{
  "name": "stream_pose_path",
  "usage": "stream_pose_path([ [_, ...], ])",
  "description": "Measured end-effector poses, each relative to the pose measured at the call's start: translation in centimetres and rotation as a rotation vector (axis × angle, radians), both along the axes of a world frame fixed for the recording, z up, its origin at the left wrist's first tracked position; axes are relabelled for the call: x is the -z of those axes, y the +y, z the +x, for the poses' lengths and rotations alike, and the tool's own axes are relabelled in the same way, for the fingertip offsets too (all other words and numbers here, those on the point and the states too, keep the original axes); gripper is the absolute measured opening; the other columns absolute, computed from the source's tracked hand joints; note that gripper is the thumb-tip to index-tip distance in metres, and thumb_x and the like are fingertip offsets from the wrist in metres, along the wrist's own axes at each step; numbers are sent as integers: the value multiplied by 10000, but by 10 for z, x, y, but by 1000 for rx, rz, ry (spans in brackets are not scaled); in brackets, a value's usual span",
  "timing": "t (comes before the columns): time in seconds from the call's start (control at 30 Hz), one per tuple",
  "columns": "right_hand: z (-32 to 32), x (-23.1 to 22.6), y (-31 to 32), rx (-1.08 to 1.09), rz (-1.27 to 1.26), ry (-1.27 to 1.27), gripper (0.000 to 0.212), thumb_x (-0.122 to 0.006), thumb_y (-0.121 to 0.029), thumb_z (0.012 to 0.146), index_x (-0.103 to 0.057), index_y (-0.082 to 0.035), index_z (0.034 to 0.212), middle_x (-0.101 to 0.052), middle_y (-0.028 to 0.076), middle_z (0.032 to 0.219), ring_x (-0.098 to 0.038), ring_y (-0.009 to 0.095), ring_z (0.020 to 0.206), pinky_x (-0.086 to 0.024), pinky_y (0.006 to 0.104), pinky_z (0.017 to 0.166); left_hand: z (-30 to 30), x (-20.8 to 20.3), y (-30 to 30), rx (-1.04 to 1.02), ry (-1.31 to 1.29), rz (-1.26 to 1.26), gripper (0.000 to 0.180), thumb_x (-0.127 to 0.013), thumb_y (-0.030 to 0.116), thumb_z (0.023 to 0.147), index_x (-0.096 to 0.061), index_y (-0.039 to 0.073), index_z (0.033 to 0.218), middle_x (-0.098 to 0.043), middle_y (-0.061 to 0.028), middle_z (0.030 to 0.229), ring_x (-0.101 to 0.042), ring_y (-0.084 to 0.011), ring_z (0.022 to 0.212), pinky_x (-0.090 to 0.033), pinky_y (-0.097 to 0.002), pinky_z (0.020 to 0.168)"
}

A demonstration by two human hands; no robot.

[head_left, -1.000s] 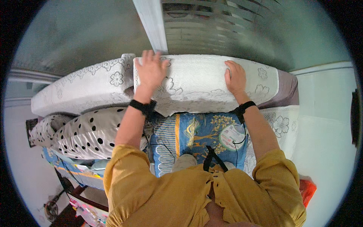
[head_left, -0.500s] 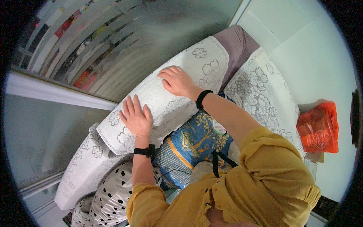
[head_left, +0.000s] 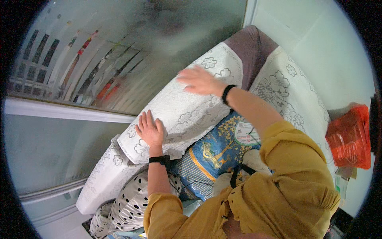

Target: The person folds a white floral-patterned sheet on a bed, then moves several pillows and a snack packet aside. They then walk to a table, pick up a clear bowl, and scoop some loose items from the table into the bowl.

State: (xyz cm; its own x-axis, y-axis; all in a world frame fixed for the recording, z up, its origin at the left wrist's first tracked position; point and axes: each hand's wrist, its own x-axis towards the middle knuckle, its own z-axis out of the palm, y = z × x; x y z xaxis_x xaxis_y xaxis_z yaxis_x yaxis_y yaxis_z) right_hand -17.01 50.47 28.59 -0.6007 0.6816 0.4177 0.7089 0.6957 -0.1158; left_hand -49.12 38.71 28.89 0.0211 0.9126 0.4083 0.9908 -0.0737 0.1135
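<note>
A white sofa cover [head_left: 181,104] with grey flower outlines lies over the long back of a sofa. My left hand [head_left: 150,129] rests flat on its near left part, fingers spread. Farther to the right, my right hand [head_left: 201,81] is over the same cover, blurred by motion, its fingers stretched out and holding nothing. Whether the right palm touches the cloth I cannot tell. At the corner the sofa's mauve upholstery [head_left: 247,53] shows between this cover and a second flowered cover [head_left: 282,85] on the right. Black bands circle both wrists.
Below the cover lies a blue patterned bag [head_left: 217,147] with a gold tree. White cloth with black dots [head_left: 129,201] is bunched at lower left. A frosted glass partition [head_left: 159,51] stands behind the sofa. A red plastic bag [head_left: 349,137] is at the right wall.
My right hand has lifted or slid and blurs, its fingers now straighter. My left hand stays on about the same part of the cover. The whole view has shifted slightly.
</note>
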Motion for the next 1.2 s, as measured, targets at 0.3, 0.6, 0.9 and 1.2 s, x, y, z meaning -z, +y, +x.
stream_pose_path([
  [0.3,116,-10,53,543,183,-67,392,-603,-307,950,-622,-125,1296,-589,105,1371,-479,298,1346,-425,537,1002,26,0,19,-241,-66,77,424,-511,355,928,-640,115,1253,-634,-117,1199,-547,-331,1158,-285,-543,1108],
  [0.6,-25,1,0,-204,-64,21,528,-586,-414,970,-505,-218,1453,-473,97,1510,-402,278,1429,-297,591,1134,19,7,18,-228,-86,139,372,-537,340,897,-651,145,1193,-639,-82,1175,-545,-317,1130,-287,-563,1104],
  [0.9,94,-14,51,340,-109,-113,485,-498,-325,1015,-484,-115,1452,-445,139,1533,-426,322,1401,-331,551,1115,20,7,19,-249,-106,184,348,-550,324,872,-680,173,1157,-652,-45,1152,-559,-275,1140,-299,-561,1103],
  [1.2,-129,7,-39,-244,-85,82,519,-558,-393,982,-492,-180,1451,-453,121,1523,-374,301,1439,-225,595,1168,18,18,18,-293,-135,275,311,-569,341,872,-695,174,1102,-672,-33,1134,-588,-264,1130,-310,-587,1085],
])
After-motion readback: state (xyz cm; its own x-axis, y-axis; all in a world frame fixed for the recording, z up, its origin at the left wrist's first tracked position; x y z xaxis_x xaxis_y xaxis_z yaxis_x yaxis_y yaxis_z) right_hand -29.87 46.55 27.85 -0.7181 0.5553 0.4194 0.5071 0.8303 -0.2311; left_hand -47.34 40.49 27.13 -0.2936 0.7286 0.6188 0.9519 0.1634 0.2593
